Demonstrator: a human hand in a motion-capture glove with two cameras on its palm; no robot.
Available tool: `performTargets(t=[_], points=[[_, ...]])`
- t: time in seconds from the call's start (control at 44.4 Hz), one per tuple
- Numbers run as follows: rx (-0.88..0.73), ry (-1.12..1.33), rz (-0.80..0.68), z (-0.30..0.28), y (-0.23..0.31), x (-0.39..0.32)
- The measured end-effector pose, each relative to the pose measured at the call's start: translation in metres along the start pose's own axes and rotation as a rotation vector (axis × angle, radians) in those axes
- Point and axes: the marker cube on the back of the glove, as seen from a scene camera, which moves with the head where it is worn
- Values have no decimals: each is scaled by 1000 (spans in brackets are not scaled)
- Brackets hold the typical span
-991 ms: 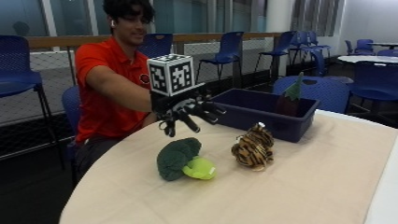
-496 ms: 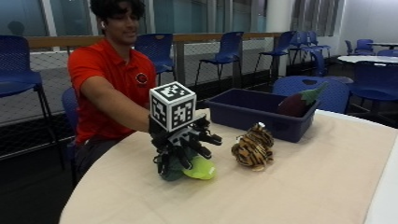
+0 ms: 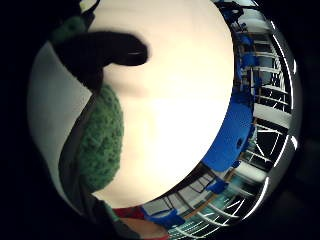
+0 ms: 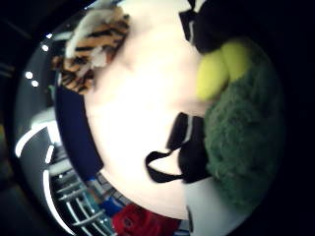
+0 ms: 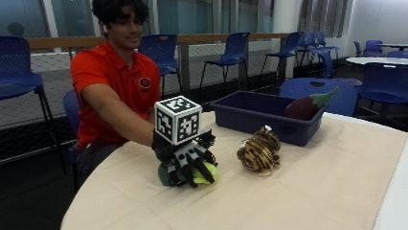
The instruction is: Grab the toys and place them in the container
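1. Outside view: the gloved right hand (image 5: 188,163) lies on top of the broccoli toy (image 5: 203,176), which sits on the round desk (image 5: 306,201) in front of the person.
2. Its fingers (image 5: 199,168) are curled down over the toy's green head and yellow-green stem, closing round it; the toy is against the desk.
3. Right thumb side palm view: the broccoli toy (image 4: 246,147) fills the space beside the palm, with a black finger strap lying against its green head.
4. Right little finger side palm view: the green head (image 3: 102,145) sits close under a dark fingertip (image 3: 107,50).
5. A striped tiger toy (image 5: 259,152) stands just beside the hand, apart from it.
6. Behind the tiger toy is the dark blue container (image 5: 255,115), with an eggplant toy (image 5: 306,105) inside it.
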Motion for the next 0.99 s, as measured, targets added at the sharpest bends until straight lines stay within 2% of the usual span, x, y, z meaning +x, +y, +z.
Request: performTargets(t=[0.18, 0.27, 0.383, 0.653, 0.834, 0.946, 0.991], points=[[94, 72, 6, -16, 3, -10], [114, 28, -23, -37, 14, -25], [131, -40, -93, -72, 32, -58], [187, -19, -222, -143, 55, -159], [225, 20, -385, -187, 67, -270], [223, 62, -645, -192, 69, -321], [218, 62, -645, -190, 69, -346]])
